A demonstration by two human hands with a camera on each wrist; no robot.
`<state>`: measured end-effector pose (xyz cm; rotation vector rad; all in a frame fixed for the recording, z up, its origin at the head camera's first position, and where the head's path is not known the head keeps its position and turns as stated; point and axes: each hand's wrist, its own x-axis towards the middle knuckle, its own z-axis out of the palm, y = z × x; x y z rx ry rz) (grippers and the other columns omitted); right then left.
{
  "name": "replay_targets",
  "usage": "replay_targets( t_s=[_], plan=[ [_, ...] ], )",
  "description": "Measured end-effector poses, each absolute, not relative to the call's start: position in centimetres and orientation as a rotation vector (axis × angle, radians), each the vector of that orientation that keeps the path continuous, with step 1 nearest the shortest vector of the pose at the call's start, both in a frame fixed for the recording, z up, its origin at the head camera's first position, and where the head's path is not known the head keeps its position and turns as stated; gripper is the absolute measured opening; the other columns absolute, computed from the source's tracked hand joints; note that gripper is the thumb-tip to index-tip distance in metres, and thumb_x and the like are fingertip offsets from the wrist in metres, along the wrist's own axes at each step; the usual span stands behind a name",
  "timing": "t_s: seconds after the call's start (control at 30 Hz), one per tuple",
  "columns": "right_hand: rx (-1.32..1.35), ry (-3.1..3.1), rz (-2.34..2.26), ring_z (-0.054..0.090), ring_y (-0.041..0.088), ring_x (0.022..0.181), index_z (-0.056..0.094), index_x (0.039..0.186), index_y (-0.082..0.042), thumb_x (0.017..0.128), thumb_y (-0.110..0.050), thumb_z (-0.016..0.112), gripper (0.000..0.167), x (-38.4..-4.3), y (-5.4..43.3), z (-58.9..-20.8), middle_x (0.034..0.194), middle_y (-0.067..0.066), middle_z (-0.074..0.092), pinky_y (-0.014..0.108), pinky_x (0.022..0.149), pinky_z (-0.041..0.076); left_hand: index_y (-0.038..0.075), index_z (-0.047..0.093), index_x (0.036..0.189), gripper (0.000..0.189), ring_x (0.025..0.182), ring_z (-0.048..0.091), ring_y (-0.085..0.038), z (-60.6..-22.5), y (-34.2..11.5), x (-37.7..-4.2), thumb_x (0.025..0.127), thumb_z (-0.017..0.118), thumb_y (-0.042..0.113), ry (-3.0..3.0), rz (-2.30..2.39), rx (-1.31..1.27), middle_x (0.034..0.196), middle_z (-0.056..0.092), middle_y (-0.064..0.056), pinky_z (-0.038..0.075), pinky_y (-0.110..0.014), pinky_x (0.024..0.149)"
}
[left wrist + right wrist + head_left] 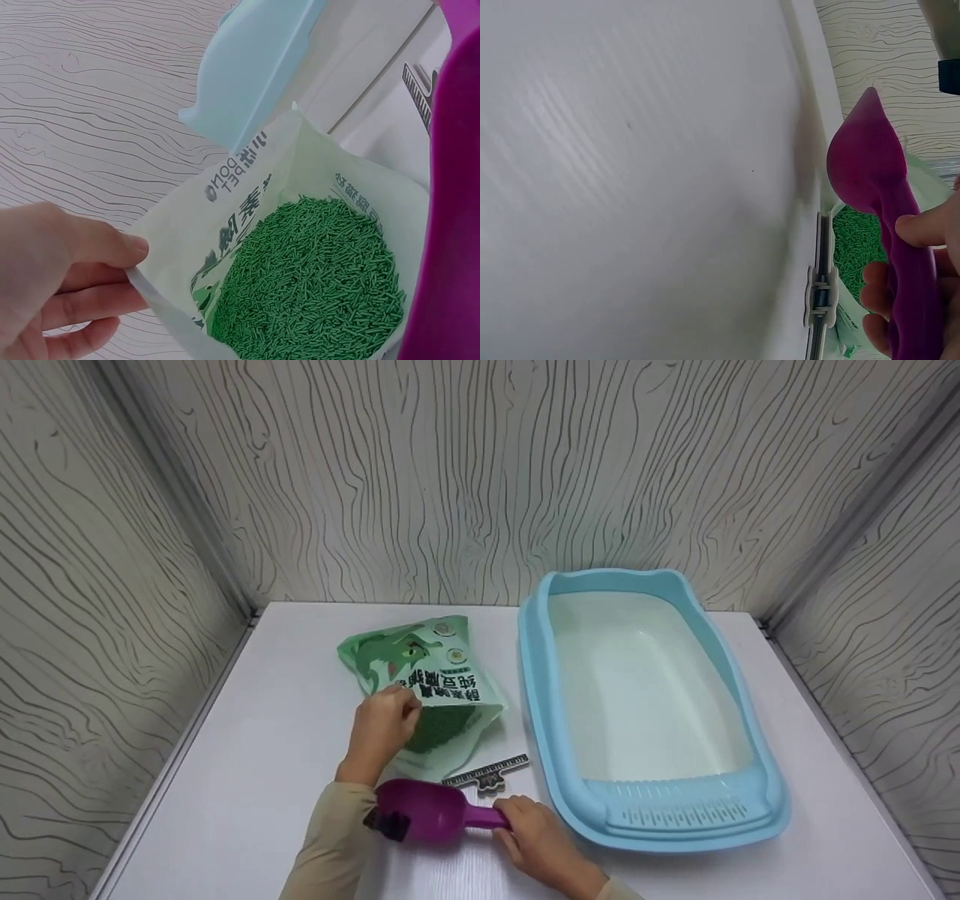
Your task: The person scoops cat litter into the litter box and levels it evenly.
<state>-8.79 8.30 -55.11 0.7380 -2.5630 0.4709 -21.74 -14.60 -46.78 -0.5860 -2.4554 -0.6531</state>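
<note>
My left hand (384,727) pinches the rim of an open green-and-white bag (397,652) between thumb and fingers and draws its mouth wide. Green cat litter pellets (315,277) fill the bag in the left wrist view. A purple scoop (435,814) is gripped by its handle in my right hand (540,840); its bowl points left, in front of the bag and by the left wrist. No pellets show in the scoop's bowl in the head view. Between bag and scoop, a toothed spring clip (491,776) lies on the table.
A light blue litter box (536,697) with a slotted front ledge (682,810) stands on the right of the white table (247,735). Its pale floor (645,690) is bare. Wood-patterned walls (420,472) enclose the table at the back and both sides.
</note>
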Motion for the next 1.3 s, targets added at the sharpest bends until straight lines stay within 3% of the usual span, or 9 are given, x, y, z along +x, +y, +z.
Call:
replay_targets(
  t_s=[0.5, 1.3],
  plan=[
    [0.581, -2.822, 0.688, 0.05, 0.005, 0.07, 0.062, 0.097, -0.008, 0.086, -0.018, 0.068, 0.016, -7.4, 8.9, -53.1, 0.079, -0.002, 0.062, 0.021, 0.06, 0.043, 0.009, 0.068, 0.071, 0.011, 0.061, 0.062, -0.016, -46.6, -14.7, -21.6, 0.08, 0.072, 0.003, -2.486, -0.664, -0.575, 0.068, 0.065, -0.004, 0.053, -0.03, 0.055],
    [0.352, -2.911, 0.74, 0.044, 0.001, 0.064, 0.065, 0.092, -0.007, 0.084, -0.017, 0.071, 0.014, -6.7, 9.1, -50.4, 0.074, -0.004, 0.061, 0.019, 0.055, 0.037, 0.008, 0.068, 0.07, 0.011, 0.061, 0.063, -0.014, -46.6, -14.7, -21.6, 0.08, 0.072, 0.002, -2.501, -0.681, -0.562, 0.068, 0.065, -0.003, 0.053, -0.029, 0.055]
  ],
)
